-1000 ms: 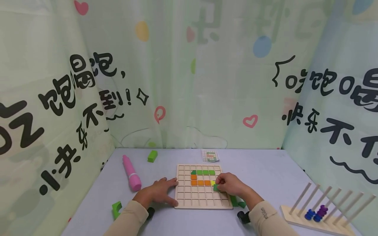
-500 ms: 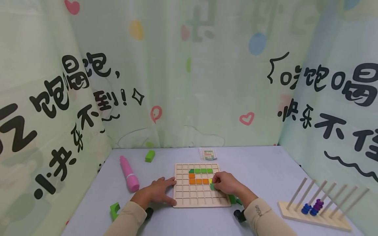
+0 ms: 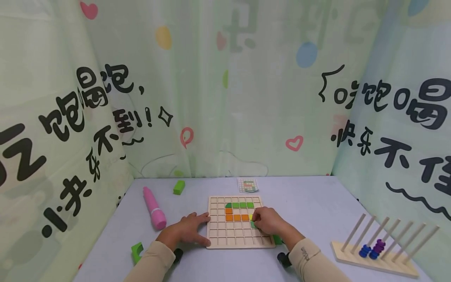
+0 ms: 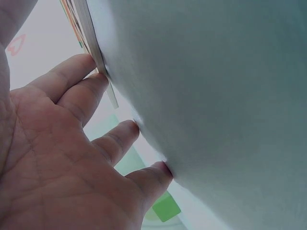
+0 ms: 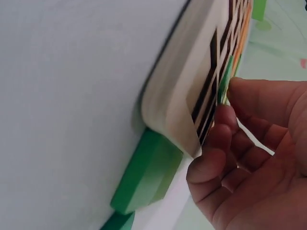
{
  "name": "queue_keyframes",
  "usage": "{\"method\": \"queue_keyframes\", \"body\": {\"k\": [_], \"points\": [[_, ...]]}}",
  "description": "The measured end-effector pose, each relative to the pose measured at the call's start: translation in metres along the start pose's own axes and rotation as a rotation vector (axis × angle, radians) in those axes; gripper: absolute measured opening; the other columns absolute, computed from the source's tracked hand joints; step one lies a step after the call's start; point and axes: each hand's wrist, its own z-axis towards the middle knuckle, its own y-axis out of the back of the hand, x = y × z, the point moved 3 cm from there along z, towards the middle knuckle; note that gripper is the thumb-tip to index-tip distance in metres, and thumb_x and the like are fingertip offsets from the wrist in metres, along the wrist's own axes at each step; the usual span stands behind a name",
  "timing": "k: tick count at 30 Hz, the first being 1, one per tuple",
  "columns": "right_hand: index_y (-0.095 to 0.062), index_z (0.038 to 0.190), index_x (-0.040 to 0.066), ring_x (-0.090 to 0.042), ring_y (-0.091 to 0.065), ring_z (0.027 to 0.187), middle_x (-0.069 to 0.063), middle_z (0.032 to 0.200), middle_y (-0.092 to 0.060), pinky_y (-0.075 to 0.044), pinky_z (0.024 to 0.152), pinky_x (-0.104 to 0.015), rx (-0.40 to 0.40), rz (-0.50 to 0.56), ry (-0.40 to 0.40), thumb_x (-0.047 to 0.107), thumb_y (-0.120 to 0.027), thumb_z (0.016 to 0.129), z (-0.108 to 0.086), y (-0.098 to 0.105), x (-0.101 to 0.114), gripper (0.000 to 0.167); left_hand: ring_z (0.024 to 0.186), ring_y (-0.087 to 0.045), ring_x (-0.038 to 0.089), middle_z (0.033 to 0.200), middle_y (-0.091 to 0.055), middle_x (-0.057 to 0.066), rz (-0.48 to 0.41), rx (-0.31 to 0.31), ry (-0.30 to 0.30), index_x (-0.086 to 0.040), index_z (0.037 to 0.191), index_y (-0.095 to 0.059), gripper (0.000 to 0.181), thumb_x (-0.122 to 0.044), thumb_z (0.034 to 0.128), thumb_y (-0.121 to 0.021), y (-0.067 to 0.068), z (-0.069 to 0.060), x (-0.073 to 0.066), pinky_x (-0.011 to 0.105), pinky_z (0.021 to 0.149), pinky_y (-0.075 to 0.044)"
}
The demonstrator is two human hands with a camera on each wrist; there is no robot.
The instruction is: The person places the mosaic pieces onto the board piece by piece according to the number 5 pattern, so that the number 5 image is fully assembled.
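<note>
A wooden grid board (image 3: 232,235) lies on the table, with a row of green tiles (image 3: 243,205), several orange tiles (image 3: 237,217) and a yellow tile (image 3: 251,217) in its cells. My left hand (image 3: 187,229) is spread at the board's left edge. In the left wrist view, two fingertips (image 4: 98,76) touch the board's side. My right hand (image 3: 269,220) is over the board's right part. Its thumb and finger pinch a small green tile (image 5: 224,84), seen edge-on in the right wrist view. The hand covers most of this tile in the head view.
Green blocks (image 5: 146,172) lie by the board's near right corner. A patterned card (image 3: 248,185) is behind it. Left are a pink bottle-shaped object (image 3: 155,209), a green block (image 3: 179,187) and a notched green block (image 3: 137,252). A pegged wooden stand (image 3: 373,260) with beads stands right.
The head view has shifted slightly. My right hand stays over the same part of the board, and its green tile shows less beneath the fingers. The left hand keeps its place at the edge.
</note>
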Motion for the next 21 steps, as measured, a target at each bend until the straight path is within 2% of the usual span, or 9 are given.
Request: {"method": "queue_keyframes", "body": {"k": [5, 9, 15, 21], "points": [[-0.068, 0.097, 0.009, -0.018, -0.053, 0.082, -0.002, 0.087, -0.06, -0.047, 0.07, -0.033, -0.006, 0.085, -0.027, 0.004, -0.066, 0.095, -0.006, 0.008, -0.006, 0.006, 0.147, -0.032, 0.055, 0.165, -0.038, 0.012, -0.001, 0.0, 0.006, -0.025, 0.154, -0.052, 0.088, -0.046, 0.0773, -0.09, 0.0, 0.0, 0.001, 0.076, 0.112, -0.03], [-0.069, 0.1, 0.009, -0.017, -0.053, 0.082, -0.001, 0.089, -0.061, -0.047, 0.068, -0.032, -0.023, 0.106, -0.036, 0.006, -0.067, 0.097, -0.016, 0.019, -0.018, 0.005, 0.147, -0.032, 0.056, 0.166, -0.038, 0.009, 0.005, 0.003, -0.004, -0.025, 0.154, -0.052, 0.088, -0.047, 0.0776, -0.089, 0.0, 0.0, 0.0, 0.076, 0.112, -0.03], [-0.07, 0.1, 0.008, -0.017, -0.054, 0.082, 0.0, 0.09, -0.062, -0.047, 0.07, -0.033, -0.036, 0.051, -0.06, 0.006, -0.068, 0.096, -0.034, 0.035, -0.041, 0.005, 0.147, -0.032, 0.056, 0.166, -0.038, 0.008, 0.015, 0.005, -0.026, -0.023, 0.154, -0.051, 0.088, -0.048, 0.0781, -0.089, 0.001, 0.0, -0.001, 0.075, 0.113, -0.03], [-0.072, 0.1, 0.007, -0.018, -0.055, 0.084, -0.001, 0.091, -0.064, -0.049, 0.076, -0.035, -0.014, -0.031, -0.092, 0.002, -0.07, 0.089, -0.052, 0.047, -0.063, 0.012, 0.149, -0.031, 0.054, 0.166, -0.039, 0.006, 0.018, -0.001, -0.035, -0.022, 0.154, -0.052, 0.088, -0.046, 0.0777, -0.089, 0.0, -0.003, -0.001, 0.074, 0.114, -0.031]]}}
